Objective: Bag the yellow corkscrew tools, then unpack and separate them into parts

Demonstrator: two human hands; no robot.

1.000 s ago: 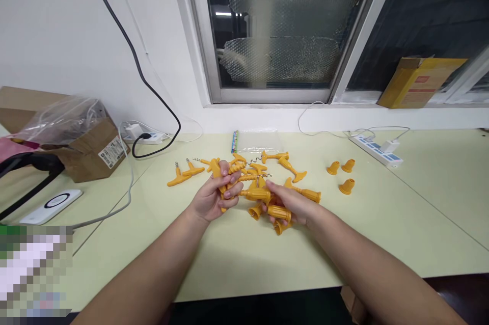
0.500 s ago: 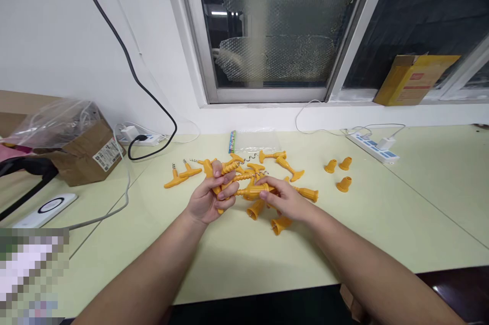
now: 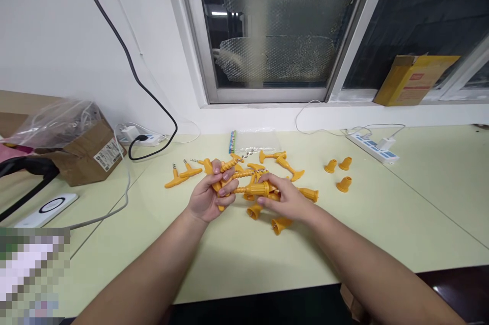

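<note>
My left hand [image 3: 210, 192] is wrapped round the T-handles of several yellow corkscrews, their screws pointing right. On the lowest one sits a ribbed yellow sleeve [image 3: 258, 189]. My right hand [image 3: 284, 196] has its fingers at the right end of this sleeve, the thumb below and the fingers above. Behind and under the hands lies a pile of yellow corkscrews and parts, partly hidden. Two T-handled corkscrews [image 3: 175, 179] lie to the left. Two bell-shaped pieces [image 3: 280, 225] rest just below my right hand.
Three yellow caps [image 3: 344, 184] stand at the right. A clear plastic bag [image 3: 256, 141] lies behind the pile. Power strips [image 3: 374, 147] are near the wall. A cardboard box [image 3: 86, 154], a white charging pad [image 3: 51, 209] and cables are at the left.
The ribbed sleeve shows a broad flared right end now, where a narrow tip showed before. My right thumb has moved slightly down and left. My left hand keeps its hold.
</note>
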